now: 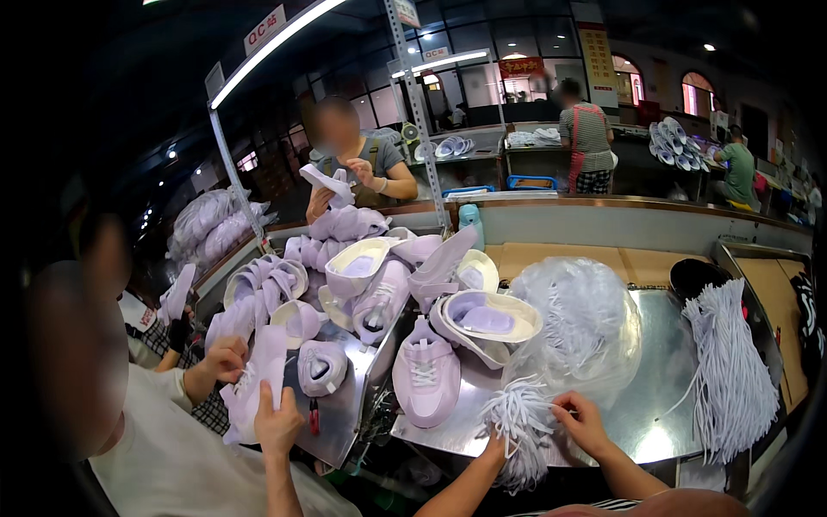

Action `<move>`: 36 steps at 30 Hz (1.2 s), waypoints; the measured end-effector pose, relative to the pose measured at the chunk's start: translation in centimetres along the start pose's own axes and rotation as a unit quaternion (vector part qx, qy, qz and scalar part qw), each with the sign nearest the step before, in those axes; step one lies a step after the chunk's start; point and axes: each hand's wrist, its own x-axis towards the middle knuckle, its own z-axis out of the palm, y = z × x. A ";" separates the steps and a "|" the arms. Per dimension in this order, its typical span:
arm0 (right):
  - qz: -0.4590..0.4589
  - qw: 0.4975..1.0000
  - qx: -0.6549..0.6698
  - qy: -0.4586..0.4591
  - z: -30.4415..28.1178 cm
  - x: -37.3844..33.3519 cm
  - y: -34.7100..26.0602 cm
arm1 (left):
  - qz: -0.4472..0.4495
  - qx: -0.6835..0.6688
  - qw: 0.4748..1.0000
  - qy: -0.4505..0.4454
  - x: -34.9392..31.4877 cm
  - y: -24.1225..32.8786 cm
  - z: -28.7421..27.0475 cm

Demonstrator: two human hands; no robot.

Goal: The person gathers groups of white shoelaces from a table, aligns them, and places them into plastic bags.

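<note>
At the near edge of the metal table, my left hand (pixel 497 445) is closed around a bundle of white shoelaces (pixel 519 412). The loose ends fan out above the fist and hang below it. My right hand (pixel 582 424) is at the bundle's right side, thumb and fingers pinched together by the lace ends; whether a lace is between them is too small to tell. Just beyond the bundle stands a pale lilac shoe upper (pixel 425 377) with white laces. A clear plastic bag (pixel 575 323) full of white laces lies behind my right hand.
Lilac shoe uppers (pixel 379 297) are heaped at left-centre. A long hank of white laces (pixel 732 370) hangs over the right side beside a black round object (pixel 696 277). At my left, a co-worker's hands (pixel 277 422) hold a shoe upper; another person (pixel 379 168) works across the bench.
</note>
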 end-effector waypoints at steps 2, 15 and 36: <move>0.082 0.989 0.123 -0.030 0.1 0.1 -0.3 | 0.001 -0.006 1.000 0.007 -0.4 0.1 -0.1; 0.150 0.905 0.379 -0.124 0.6 -1.7 -1.5 | -0.004 -0.002 1.000 0.021 -2.0 2.0 -1.3; 0.036 0.976 0.206 -0.061 1.8 -1.7 -1.4 | -0.030 0.011 0.999 0.008 -1.7 0.4 0.5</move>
